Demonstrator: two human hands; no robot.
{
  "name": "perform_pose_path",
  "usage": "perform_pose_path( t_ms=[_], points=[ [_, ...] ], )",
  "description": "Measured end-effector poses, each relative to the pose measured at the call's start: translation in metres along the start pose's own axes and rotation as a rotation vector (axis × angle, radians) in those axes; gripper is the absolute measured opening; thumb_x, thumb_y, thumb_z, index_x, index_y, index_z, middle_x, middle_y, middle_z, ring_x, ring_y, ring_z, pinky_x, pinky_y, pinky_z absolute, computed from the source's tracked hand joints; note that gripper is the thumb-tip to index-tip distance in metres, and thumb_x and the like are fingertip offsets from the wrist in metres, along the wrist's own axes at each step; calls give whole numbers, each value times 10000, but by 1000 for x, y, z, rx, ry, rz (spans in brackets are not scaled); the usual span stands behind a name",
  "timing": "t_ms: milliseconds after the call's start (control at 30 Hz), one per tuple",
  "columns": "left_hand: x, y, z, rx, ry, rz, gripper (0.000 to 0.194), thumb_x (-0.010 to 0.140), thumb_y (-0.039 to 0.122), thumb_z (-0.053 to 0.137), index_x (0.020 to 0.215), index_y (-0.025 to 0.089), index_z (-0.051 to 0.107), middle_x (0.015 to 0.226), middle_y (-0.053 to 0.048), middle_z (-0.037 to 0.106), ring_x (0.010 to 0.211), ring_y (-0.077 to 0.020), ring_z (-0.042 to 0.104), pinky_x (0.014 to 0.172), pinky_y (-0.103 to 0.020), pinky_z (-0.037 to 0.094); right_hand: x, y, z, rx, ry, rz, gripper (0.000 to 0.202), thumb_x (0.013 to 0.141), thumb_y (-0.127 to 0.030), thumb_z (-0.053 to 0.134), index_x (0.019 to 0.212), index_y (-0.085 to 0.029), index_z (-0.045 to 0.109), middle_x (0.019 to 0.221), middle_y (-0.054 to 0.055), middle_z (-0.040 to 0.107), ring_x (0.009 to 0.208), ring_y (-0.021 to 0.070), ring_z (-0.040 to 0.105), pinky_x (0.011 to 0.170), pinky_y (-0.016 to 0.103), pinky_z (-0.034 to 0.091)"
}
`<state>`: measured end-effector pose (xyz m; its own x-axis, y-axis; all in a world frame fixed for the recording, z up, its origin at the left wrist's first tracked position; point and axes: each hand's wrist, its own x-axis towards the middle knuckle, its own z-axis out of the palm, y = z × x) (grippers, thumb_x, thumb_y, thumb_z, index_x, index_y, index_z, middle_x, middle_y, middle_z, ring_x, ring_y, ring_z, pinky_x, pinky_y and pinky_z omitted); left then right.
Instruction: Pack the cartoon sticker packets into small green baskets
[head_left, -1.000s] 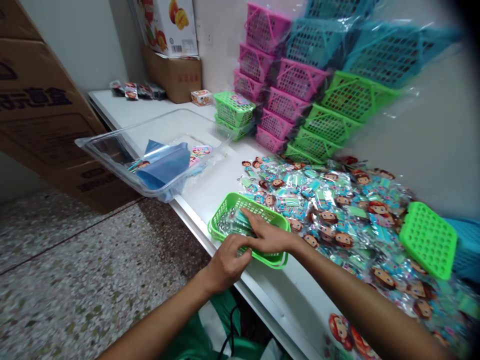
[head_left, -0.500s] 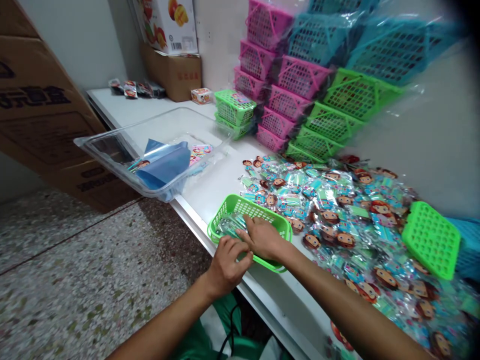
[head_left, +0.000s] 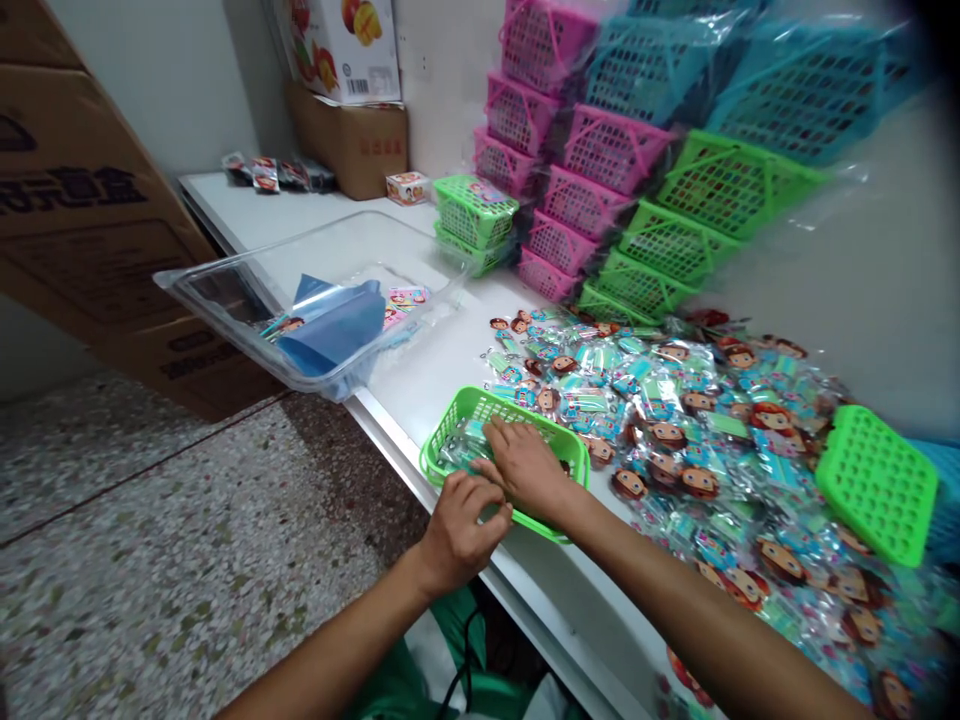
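Note:
A light-green plastic basket [head_left: 546, 432] with lattice walls stands at the table's front edge. Inside lie shiny clear-wrapped packets [head_left: 459, 445], partly covered by my hands. My right hand [head_left: 525, 465] reaches into the basket, its bent fingers pressed on a packet and its thumb toward the left. At the near rim, my left hand [head_left: 463, 525] is closed with curled fingers on the basket's edge. Its fingertips are partly hidden. Just right of the basket spreads a big pile of clear-bagged doll-figure packets [head_left: 664, 435].
Stacked pink baskets [head_left: 592, 200], blue baskets [head_left: 652, 85] and green baskets [head_left: 679, 240] line the wall. A clear plastic tray [head_left: 214, 318] juts over the table edge. An upturned green basket [head_left: 877, 485] lies on the pile. Cardboard boxes [head_left: 360, 150] stand at the back.
My right hand has pushed slightly further over the packets, its fingers now flatter. My left hand stays at the near rim. The whole view has shifted a little.

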<state>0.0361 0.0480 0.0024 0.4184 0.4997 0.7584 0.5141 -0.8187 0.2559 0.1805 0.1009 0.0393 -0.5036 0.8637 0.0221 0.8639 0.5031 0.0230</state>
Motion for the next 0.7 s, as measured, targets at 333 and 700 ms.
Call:
perform_pose_path(
  t_ms=[333,700],
  points=[
    [-2,0,0,-16,-30,-26,138,754,112,580,870,188,578,852,-50,640,840,-173,562,786,-372,414,5,-3,2,14,-154,61,635,942,-467,246,1427,-58,210,1084,197,538,985,305,472,845,422,373],
    [-1,-1,1,14,-114,5,238,777,80,529,994,168,566,905,-67,664,879,-184,579,849,-380,381,6,0,10,-79,-42,-74,640,909,-453,399,1424,-96,271,1426,218,319,1194,361,388,963,497,320]
  ],
)
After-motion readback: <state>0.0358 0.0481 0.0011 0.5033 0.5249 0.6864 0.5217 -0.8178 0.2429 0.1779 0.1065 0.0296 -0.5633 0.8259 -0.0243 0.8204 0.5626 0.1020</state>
